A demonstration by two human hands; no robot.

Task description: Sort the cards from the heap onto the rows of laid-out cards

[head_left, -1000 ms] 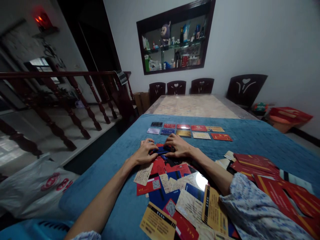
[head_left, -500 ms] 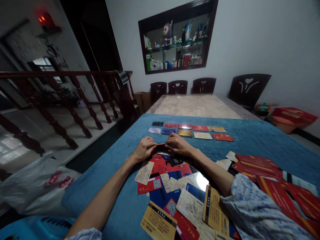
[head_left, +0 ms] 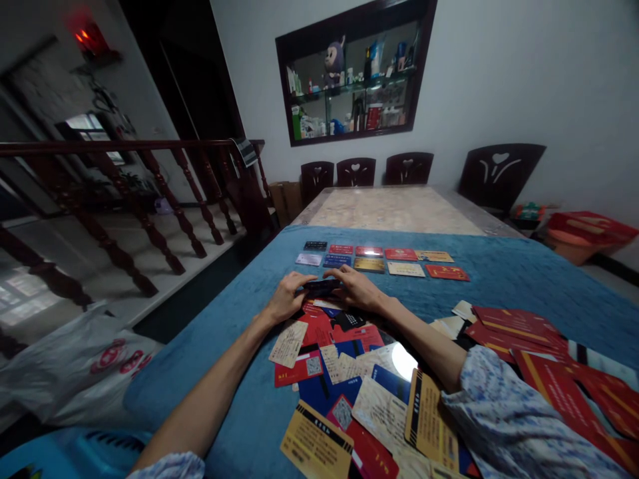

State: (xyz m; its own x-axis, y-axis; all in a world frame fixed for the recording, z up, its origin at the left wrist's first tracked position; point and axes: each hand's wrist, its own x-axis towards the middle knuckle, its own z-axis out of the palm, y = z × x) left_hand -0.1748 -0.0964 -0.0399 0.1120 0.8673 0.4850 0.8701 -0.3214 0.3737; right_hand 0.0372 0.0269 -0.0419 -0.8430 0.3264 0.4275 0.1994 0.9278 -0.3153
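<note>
A dark card (head_left: 322, 285) is pinched by its two short ends between my left hand (head_left: 289, 298) and my right hand (head_left: 360, 286). Both hands are closed on it, just above the far end of a loose pile of cards. Red, blue, gold and cream cards overlap in that pile, among them a gold card (head_left: 318, 439) nearest me and a cream card (head_left: 288, 344) at its left. Beyond my hands lie two neat rows of cards, with a gold card (head_left: 369, 265) and a blue card (head_left: 337, 261) in the nearer row.
Red card sleeves (head_left: 519, 332) lie heaped at the right on the blue cloth (head_left: 234, 392). Past the cloth is a bare stone tabletop (head_left: 379, 207), with dark chairs (head_left: 409, 169) behind. A white plastic bag (head_left: 74, 366) sits low at the left.
The card between my hands has tipped, so its dark face shows instead of a thin edge. My right fingers have shifted slightly left and spread along it. The pile and rows stay put.
</note>
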